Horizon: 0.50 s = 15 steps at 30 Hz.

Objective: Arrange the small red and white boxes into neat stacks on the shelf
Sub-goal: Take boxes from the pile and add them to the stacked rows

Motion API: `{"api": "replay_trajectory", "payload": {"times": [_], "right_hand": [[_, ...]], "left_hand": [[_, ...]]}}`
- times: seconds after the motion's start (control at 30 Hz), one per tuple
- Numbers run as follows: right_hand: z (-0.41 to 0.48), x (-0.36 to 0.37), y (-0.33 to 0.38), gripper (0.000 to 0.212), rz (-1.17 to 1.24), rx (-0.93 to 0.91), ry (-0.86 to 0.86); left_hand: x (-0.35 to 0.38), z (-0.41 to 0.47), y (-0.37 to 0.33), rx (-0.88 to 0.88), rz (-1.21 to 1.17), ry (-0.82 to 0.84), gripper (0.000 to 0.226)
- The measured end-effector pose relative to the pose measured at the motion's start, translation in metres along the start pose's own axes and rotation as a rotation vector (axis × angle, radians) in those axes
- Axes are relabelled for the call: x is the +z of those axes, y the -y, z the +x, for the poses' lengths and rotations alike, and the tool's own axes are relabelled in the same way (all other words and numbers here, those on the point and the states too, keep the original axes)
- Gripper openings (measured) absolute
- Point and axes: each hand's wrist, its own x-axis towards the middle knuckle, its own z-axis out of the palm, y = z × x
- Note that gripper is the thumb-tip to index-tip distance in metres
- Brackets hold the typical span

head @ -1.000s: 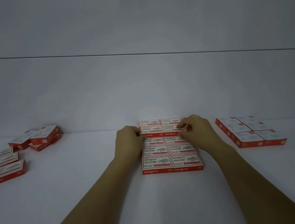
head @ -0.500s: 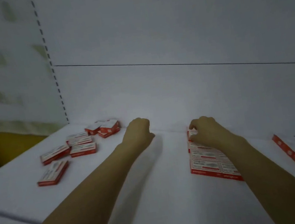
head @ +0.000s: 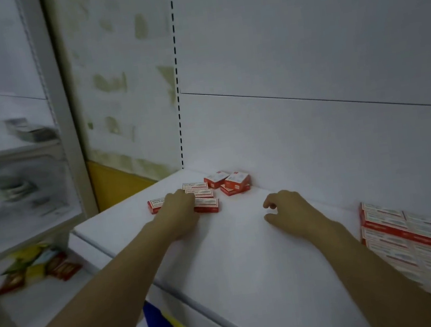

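By shelf [head: 236,257] corner, left hand [head: 179,210] on boxes [head: 207,204]

On the white shelf [head: 250,263], the left hand [head: 180,209] lies over scattered red and white boxes [head: 207,205] near the back left corner, its fingertips hidden. A small heap of boxes [head: 235,182] sits against the back edge. The right hand [head: 290,212], loosely curled and holding nothing, is mid-shelf. Ordered rows of boxes [head: 400,223] line the right edge.

yellow panel [head: 117,182] mid-left, under stained white wall [head: 119,79] | blurred neighbouring rack [head: 13,153] left edge | red and yellow packets [head: 40,268] lower left | blue-yellow wedge [head: 162,323] bottom centre | slotted upright [head: 176,58] top centre
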Motion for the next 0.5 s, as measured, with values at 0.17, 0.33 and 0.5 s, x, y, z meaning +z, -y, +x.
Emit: {"api": "replay_trajectory", "payload": {"times": [0.17,0.33,0.5], "right_hand": [[0.001,0.003,-0.001,0.034,0.019,-0.011,-0.012],[-0.005,0.000,-0.014,0.034,0.021,0.020,-0.033],[-0.015,-0.010,-0.032,0.035,0.004,0.066,-0.048]], "left_hand": [[0.008,0.006,-0.002,0.043,-0.028,0.003,0.040],[0.013,0.014,-0.020,0.099,-0.032,0.041,0.047],[0.019,0.016,-0.048,0.211,-0.121,0.031,0.046]]}}
